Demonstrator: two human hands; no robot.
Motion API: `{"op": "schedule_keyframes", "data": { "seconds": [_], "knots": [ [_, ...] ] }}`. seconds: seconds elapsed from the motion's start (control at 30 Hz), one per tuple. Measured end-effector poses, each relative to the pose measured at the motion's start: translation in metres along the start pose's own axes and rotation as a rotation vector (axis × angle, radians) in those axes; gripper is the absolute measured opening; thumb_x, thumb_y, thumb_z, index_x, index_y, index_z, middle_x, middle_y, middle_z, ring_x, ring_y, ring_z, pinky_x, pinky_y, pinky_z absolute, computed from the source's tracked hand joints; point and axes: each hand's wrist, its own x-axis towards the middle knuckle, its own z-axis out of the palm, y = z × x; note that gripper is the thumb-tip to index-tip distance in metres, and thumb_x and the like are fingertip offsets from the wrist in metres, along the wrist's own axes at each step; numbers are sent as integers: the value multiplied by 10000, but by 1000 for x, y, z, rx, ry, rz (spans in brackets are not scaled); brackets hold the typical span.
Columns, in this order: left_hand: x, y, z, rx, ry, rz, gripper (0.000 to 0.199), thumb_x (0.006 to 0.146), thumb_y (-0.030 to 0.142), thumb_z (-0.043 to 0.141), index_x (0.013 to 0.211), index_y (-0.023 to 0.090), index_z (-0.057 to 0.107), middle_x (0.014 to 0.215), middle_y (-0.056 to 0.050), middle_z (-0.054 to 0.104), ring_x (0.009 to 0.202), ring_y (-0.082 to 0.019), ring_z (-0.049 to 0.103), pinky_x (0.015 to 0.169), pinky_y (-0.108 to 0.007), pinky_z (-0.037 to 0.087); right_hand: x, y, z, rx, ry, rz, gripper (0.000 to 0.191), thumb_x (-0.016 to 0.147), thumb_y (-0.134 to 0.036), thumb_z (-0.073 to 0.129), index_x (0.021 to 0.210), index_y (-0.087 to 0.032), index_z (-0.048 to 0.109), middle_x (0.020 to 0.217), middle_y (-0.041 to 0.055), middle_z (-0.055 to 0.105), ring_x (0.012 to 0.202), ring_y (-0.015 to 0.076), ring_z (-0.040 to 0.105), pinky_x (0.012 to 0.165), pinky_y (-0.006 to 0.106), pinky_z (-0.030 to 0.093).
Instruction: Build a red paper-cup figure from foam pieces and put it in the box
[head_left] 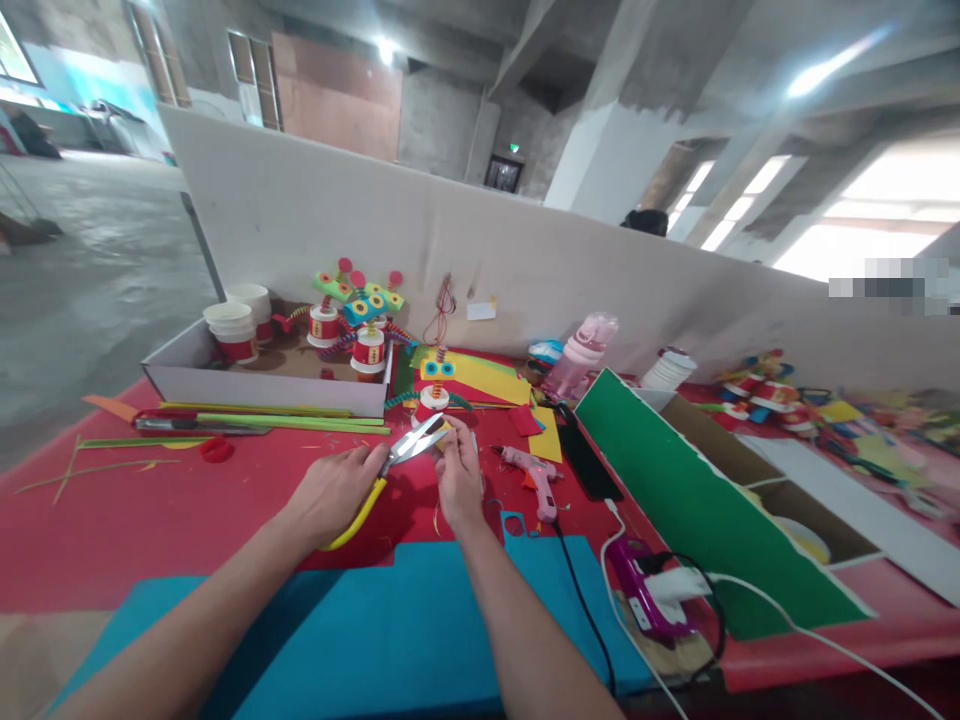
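Note:
My left hand (337, 492) grips scissors (411, 447) by their yellow handles, with the metal blades spread and pointing right. Close to the blade tips, my right hand (459, 468) is closed in a pinch on a small yellow piece (445, 430), mostly hidden by the fingers. Just behind the blades stands a paper-cup figure (433, 400) with a yellow head, blue eyes and green coiled arms. To the right of my right hand, a pink glue gun (536, 478) lies on the red tabletop (217, 520).
A shallow box (262, 390) at back left holds cups and several finished figures. Paper strips (292, 422) lie before it. Blue sheets (360, 620) cover the front. On the right are a phone (585, 455), a green-sided box (697, 510) and a purple power strip (649, 590) with cables.

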Motion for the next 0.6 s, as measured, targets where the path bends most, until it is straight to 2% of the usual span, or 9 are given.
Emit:
{"op": "schedule_keyframes", "data": {
  "seconds": [0.13,0.6],
  "knots": [
    [1,6,1,13,-29,-18,312,975,253,285,1221,178,462,1015,-126,643,845,-261,660,661,-323,468,-2,4,2,-4,-26,4,326,889,-472,551,1131,-258,591,1045,33,654,936,166,626,880,318,514],
    [2,8,-1,24,-56,-40,311,956,211,288,1208,171,466,974,-128,648,834,-273,666,669,-345,491,-8,8,7,-37,-40,1,323,912,-479,518,1139,-252,552,1060,38,636,971,165,619,920,329,507]
  ]
}}
